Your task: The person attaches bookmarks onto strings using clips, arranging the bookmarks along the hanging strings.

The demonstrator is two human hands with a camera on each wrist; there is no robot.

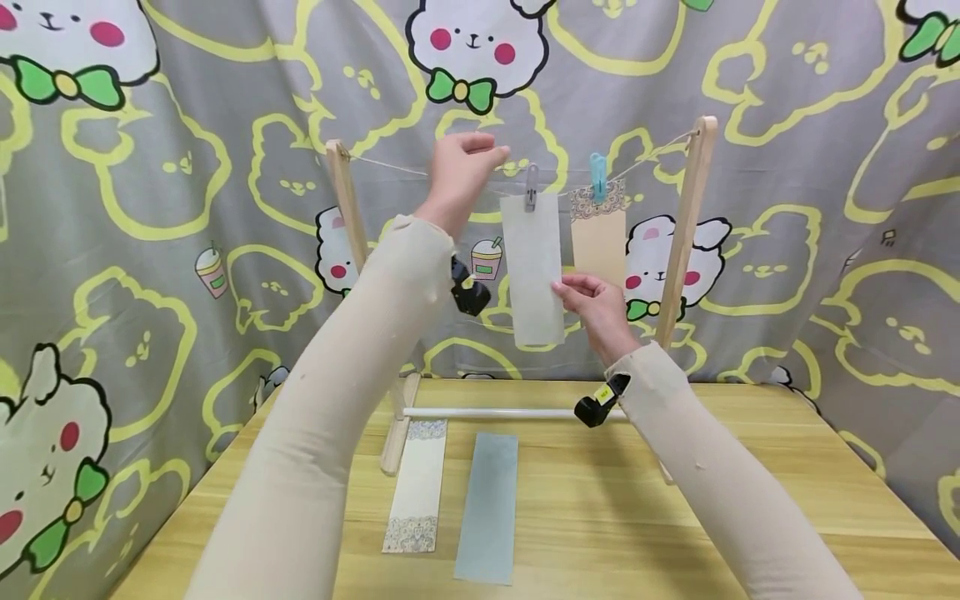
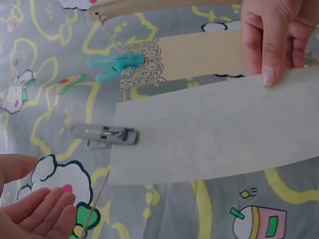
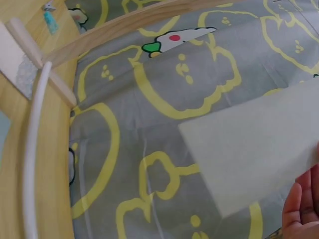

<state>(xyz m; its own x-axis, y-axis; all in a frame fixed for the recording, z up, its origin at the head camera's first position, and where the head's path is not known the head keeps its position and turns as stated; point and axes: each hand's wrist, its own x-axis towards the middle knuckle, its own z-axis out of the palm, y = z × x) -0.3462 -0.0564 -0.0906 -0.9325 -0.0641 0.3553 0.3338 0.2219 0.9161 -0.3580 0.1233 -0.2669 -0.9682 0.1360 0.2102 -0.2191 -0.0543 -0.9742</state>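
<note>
- While my left hand (image 1: 459,173) is empty, fingers loose, my right hand (image 1: 602,310) pinches the pale strip (image 1: 532,267) by its edge.
- Likely light, bendable, crease-prone: best held there.

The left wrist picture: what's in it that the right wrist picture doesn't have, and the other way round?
Only the left wrist view shows the left hand, the string, the grey clip on the pale strip, and the turquoise clip on the tan strip with a lace print.

Only the right wrist view shows the wooden tabletop, the white rod, a white strip and a loose blue-green clip lying on the table.

Both share the pale strip, the right hand and the cartoon curtain.
</note>
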